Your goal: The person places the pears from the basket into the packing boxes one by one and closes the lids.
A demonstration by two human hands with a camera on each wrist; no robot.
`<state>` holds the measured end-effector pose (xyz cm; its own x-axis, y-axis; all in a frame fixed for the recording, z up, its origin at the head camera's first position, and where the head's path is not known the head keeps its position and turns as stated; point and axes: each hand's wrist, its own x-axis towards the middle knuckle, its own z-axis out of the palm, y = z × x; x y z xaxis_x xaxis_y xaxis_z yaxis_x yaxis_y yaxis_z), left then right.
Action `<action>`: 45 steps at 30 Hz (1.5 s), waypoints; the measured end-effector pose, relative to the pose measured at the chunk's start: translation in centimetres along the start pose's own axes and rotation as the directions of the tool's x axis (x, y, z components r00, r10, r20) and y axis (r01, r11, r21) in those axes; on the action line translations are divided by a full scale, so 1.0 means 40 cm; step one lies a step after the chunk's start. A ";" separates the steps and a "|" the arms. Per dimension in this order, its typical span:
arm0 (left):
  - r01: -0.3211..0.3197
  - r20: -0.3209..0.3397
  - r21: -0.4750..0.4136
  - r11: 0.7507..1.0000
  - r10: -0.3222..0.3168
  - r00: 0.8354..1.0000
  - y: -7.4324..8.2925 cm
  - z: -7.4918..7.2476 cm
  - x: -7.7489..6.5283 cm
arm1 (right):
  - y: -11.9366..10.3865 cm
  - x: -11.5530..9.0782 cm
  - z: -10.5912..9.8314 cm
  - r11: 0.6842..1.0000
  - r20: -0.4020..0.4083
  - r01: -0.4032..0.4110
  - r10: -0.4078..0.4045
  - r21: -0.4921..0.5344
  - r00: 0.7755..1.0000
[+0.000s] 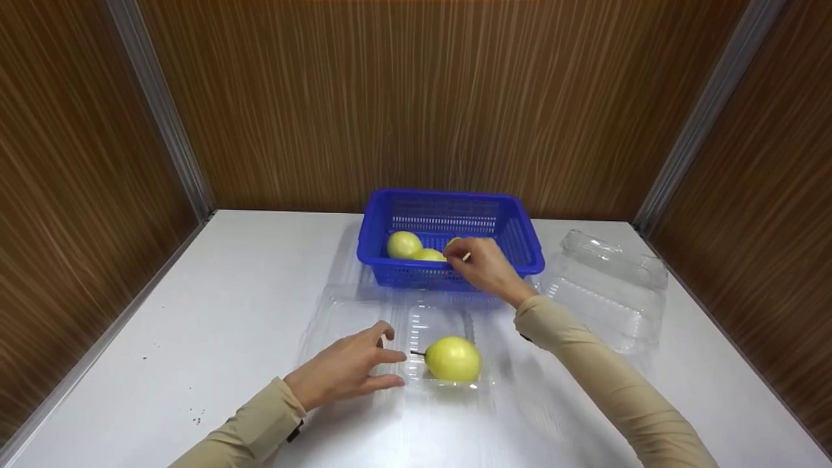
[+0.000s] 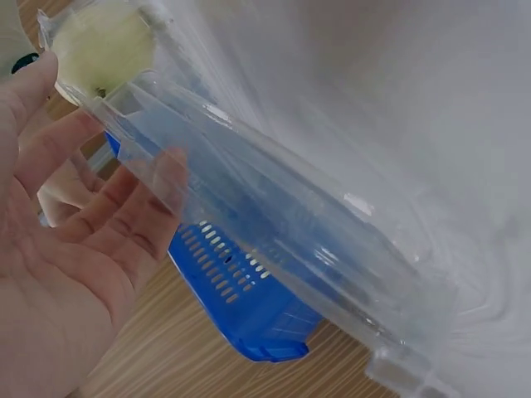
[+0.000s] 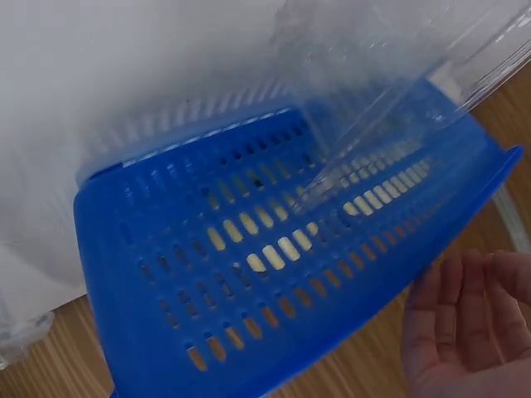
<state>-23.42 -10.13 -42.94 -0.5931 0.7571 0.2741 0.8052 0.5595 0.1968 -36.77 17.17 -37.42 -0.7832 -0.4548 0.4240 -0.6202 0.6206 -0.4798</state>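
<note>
A yellow pear (image 1: 454,359) lies in one half of an opened clear plastic clamshell box (image 1: 354,315), its dark stem pointing left. My left hand (image 1: 348,367) is over the box beside that stem, fingers spread and bent a little. In the left wrist view its fingertips (image 2: 170,170) are right at the clear plastic wall. Over the front rim of a blue basket (image 1: 448,195) reaches my right hand (image 1: 487,268), with fingers loosely bent. Nothing shows between its fingers in the right wrist view. Behind it in the basket are several pears (image 1: 404,244), one partly hidden by the hand.
Another opened clear plastic box (image 1: 604,292) lies at the right of the white table (image 1: 247,292), next to the basket. Wood-patterned panels (image 1: 416,97) enclose the table at the back and both sides. Small dark specks (image 1: 197,416) dot the table at front left.
</note>
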 end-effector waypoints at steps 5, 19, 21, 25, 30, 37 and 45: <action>-0.036 -0.018 0.027 0.999 0.037 0.999 0.001 0.003 -0.003 | 0.022 0.048 0.010 0.991 0.046 -0.129 0.130 -0.027 0.990; -0.058 -0.006 0.071 0.996 0.059 0.998 0.015 0.003 0.011 | 0.115 0.095 -0.014 0.907 0.172 -0.386 0.413 -0.170 0.894; -0.063 -0.002 0.074 0.995 0.063 0.998 0.016 0.003 0.014 | 0.121 0.095 -0.015 0.900 0.188 -0.404 0.431 -0.163 0.883; -0.065 0.003 0.085 0.994 0.065 0.998 0.015 0.003 0.013 | 0.121 0.099 -0.014 0.888 0.225 -0.434 0.458 -0.150 0.860; -0.056 0.001 0.077 0.995 0.056 0.998 0.015 0.000 0.007 | 0.111 0.117 -0.002 0.892 0.279 -0.423 0.451 -0.158 0.848; -0.090 -0.019 0.071 0.993 0.092 0.996 0.017 -0.005 0.006 | 0.113 0.130 0.010 0.897 0.344 -0.375 0.438 -0.235 0.831; -0.072 0.006 0.057 0.996 0.071 0.997 0.021 -0.004 0.010 | 0.119 0.123 -0.005 0.849 0.349 -0.456 0.526 -0.266 0.775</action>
<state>-22.97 -9.42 -42.52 -0.5341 0.7972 0.2815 0.8440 0.5221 0.1227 -43.56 18.01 -37.47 -0.9492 -0.2495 -0.1920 -0.1573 0.9042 -0.3970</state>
